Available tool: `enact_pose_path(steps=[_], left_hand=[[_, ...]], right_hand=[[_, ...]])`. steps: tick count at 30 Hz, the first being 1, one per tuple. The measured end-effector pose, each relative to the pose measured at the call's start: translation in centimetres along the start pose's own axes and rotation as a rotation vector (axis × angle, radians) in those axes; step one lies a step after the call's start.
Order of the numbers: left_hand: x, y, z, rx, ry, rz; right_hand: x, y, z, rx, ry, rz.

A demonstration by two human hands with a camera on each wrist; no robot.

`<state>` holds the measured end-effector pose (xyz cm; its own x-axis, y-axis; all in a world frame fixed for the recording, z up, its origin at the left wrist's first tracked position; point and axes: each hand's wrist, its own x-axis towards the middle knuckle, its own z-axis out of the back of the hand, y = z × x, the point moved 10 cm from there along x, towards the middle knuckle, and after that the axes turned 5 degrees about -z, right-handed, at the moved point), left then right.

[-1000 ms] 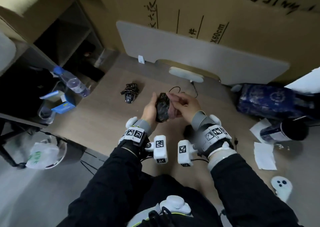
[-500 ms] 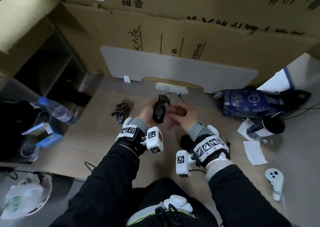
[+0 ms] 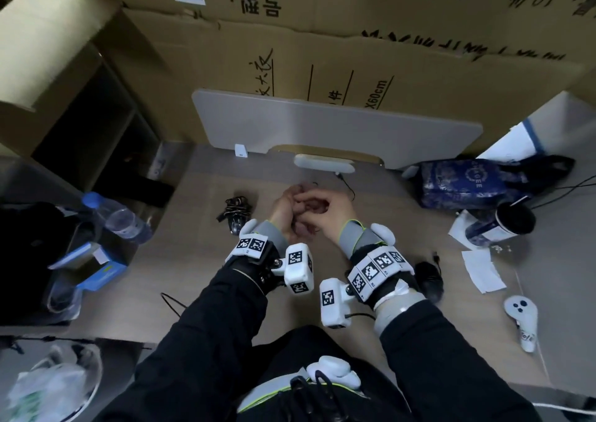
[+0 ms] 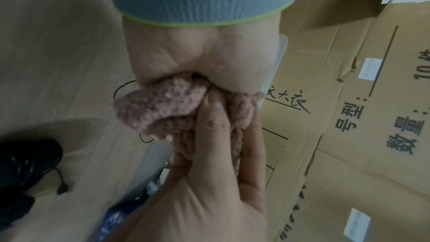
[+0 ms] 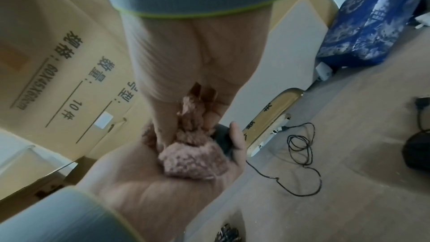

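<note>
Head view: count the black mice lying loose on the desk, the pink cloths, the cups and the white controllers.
Loose black mouse: 2
Pink cloth: 1
Cup: 1
White controller: 1
Total: 5

Dusty pink cloth [image 4: 160,109]; black mouse [image 5: 223,141]; blue bag [image 3: 467,183], white pattern.

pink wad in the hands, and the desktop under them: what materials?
Pink wad: soft fabric, likely chenille or microfibre. It has a nubbly matte pile and crumples between the left hand and right hand.
Desktop: probably wood-look laminate, pale with faint even grain and a matte finish. It could be veneer.
</note>
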<state>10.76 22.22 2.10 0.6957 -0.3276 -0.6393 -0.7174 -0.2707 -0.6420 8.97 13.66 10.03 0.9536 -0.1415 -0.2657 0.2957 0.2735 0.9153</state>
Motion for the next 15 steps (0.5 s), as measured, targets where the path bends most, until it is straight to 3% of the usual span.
enact_pose_path(steps=[4,7,9,15], left_hand=[[-1.4,-0.5,-2.0,0.087,0.15,-0.041],[-2.0,-0.1,-2.8,0.191,0.277,-0.039],[-2.3,0.0,-2.5,0.207,0.259,0.005],[-2.2,-1.1,-2.2,0.155,0.266,0.062]], right_hand=[[0.7,0.2,2.0,-0.045,-0.172,-0.016],[1.3,-0.7,5.4,-0.178,-0.286,-0.148],[1.8,-1.4,7.1,-0.265,-0.284,-0.196],[0.4,-2.8,10.8,-0.057,-0.546,-0.255]])
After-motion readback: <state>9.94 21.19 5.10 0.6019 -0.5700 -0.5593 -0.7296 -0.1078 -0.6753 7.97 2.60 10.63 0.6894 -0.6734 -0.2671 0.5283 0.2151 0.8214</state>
